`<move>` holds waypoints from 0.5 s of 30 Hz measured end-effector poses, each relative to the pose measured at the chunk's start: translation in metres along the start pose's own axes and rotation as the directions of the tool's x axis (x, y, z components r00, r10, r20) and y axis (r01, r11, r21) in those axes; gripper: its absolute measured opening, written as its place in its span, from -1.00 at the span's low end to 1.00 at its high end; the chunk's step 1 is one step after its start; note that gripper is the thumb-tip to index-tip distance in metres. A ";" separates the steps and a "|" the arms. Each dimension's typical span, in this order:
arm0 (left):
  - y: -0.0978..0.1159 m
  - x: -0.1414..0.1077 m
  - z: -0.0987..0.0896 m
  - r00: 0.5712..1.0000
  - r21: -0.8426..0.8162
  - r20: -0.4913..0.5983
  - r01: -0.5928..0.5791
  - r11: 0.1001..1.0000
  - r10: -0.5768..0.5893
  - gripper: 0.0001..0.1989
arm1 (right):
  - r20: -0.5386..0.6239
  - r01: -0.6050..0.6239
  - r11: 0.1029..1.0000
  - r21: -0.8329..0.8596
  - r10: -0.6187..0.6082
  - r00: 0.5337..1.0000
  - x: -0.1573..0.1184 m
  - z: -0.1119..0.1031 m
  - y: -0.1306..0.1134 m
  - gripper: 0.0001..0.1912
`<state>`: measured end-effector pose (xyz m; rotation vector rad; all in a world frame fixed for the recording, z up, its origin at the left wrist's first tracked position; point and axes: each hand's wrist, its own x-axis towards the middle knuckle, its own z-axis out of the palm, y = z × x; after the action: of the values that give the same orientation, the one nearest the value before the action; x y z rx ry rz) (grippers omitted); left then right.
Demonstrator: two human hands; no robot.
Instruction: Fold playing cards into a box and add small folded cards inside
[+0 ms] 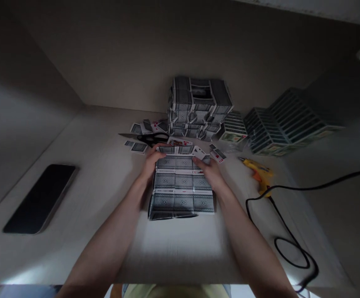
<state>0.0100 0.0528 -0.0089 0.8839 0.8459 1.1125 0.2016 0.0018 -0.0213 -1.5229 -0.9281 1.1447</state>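
Between my two hands is a box-like panel of joined playing cards (183, 181), with patterned backs in rows facing up. My left hand (152, 162) grips its far left corner, thumb on top. At the far right, my right hand (210, 170) holds the edge, its thumb lying near an ace card (199, 152) at the panel's far rim. The fingers under the panel are hidden. Just past my left hand lie black-handled scissors (151, 138) among loose cards (139, 147).
A larger playing-card structure (195, 107) stands at the back. Stepped card stacks (279, 130) are to its right. A yellow glue gun (260, 173) lies on the right, its black cord (287, 223) looping toward the front edge. A dark phone (40, 198) lies at left.
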 end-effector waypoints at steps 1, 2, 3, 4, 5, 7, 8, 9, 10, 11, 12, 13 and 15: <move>0.001 0.001 -0.001 1.000 -0.004 -0.001 -0.002 1.000 0.002 -0.71 | -0.009 0.002 1.000 0.017 -0.001 1.000 0.000 0.000 -0.001 -0.57; 0.001 0.002 -0.002 1.000 -0.008 0.002 0.000 1.000 0.000 -0.71 | -0.001 -0.008 0.998 0.055 0.008 1.000 -0.001 0.000 -0.002 -0.57; 0.002 0.003 -0.004 1.000 -0.012 0.004 0.000 1.000 0.000 -0.72 | 0.026 -0.032 0.994 0.104 0.030 0.999 -0.003 -0.001 -0.003 -0.56; 0.003 0.004 -0.005 1.000 -0.015 0.001 -0.003 1.000 0.003 -0.72 | 0.063 -0.064 0.986 0.152 0.055 0.997 -0.004 -0.001 -0.005 -0.55; 0.004 0.006 -0.007 1.000 -0.018 -0.012 -0.013 1.000 0.012 -0.73 | 0.105 -0.098 0.976 0.192 0.079 0.991 -0.006 -0.002 -0.006 -0.55; 0.006 0.009 -0.011 0.997 -0.026 -0.056 -0.053 0.998 0.051 -0.76 | 0.188 -0.144 0.962 0.233 0.101 0.977 -0.010 -0.003 -0.009 -0.54; 0.007 0.011 -0.013 0.993 -0.031 -0.090 -0.085 0.996 0.082 -0.79 | 0.211 -0.143 0.962 0.231 0.094 0.973 -0.011 -0.003 -0.010 -0.55; 0.007 0.011 -0.014 0.985 -0.034 -0.125 -0.122 0.992 0.117 -0.82 | 0.211 -0.119 0.969 0.216 0.073 0.975 -0.013 -0.002 -0.010 -0.56; 0.007 0.012 -0.015 0.979 -0.034 -0.150 -0.145 0.989 0.139 -0.84 | 0.192 -0.077 0.979 0.191 0.039 0.981 -0.013 -0.001 -0.009 -0.57; 0.006 0.012 -0.015 0.975 -0.037 -0.162 -0.158 0.987 0.150 -0.85 | 0.169 -0.028 0.987 0.161 0.000 0.986 -0.013 0.001 -0.008 -0.59; 0.006 0.011 -0.015 0.975 -0.045 -0.166 -0.160 0.986 0.151 -0.84 | 0.148 0.017 0.991 0.134 -0.037 0.988 -0.013 0.002 -0.006 -0.60; 0.005 0.010 -0.014 0.975 -0.054 -0.165 -0.156 0.986 0.146 -0.83 | 0.137 0.047 0.992 0.118 -0.063 0.988 -0.012 0.003 -0.004 -0.60; 0.002 0.008 -0.013 0.977 -0.066 -0.165 -0.149 0.987 0.136 -0.79 | 0.140 0.046 0.992 0.119 -0.062 0.988 -0.010 0.003 -0.001 -0.60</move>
<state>-0.0006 0.0629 -0.0129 0.8073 0.8747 1.3475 0.1965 -0.0065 -0.0185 -1.3283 -0.9758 1.2597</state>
